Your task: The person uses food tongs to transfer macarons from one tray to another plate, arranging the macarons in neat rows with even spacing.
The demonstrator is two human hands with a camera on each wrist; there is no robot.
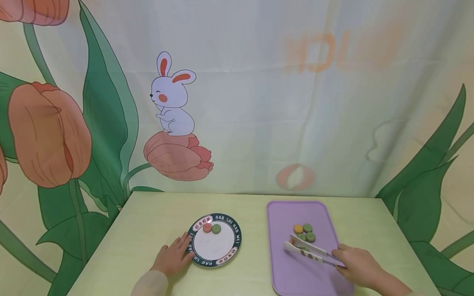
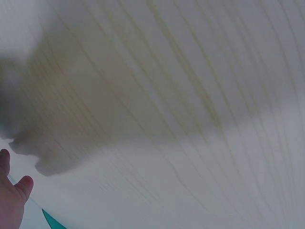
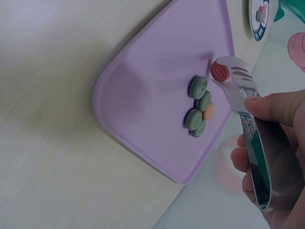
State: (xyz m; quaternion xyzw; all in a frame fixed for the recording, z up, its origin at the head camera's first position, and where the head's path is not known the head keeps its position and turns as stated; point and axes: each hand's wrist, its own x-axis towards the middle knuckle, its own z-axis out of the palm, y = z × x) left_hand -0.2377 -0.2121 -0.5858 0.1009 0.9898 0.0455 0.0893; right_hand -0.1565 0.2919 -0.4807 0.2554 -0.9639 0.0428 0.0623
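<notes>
My right hand [image 1: 359, 265] grips metal tongs [image 3: 267, 157] with white paw-shaped tips, held over the purple tray [image 1: 292, 277]. Between those tips a red macaron [image 3: 219, 71] is pinched. Close by on the tray sit several green macarons [image 3: 198, 88] and a yellow one [image 1: 298, 229], bunched together. My left hand [image 1: 171, 257] rests at the left rim of a round plate [image 1: 238, 242], its fingers extended and thumb at the lower edge. On that white plate with a dark lettered border lie a red macaron [image 1: 207, 227] and a green macaron [image 1: 216, 229], side by side.
Plate and tray stand apart on a pale wood-grain table [image 1: 255, 246], plate on the left, tray on the right. Behind the table's back edge hangs a curtain [image 1: 240, 102] printed with tulips and a rabbit.
</notes>
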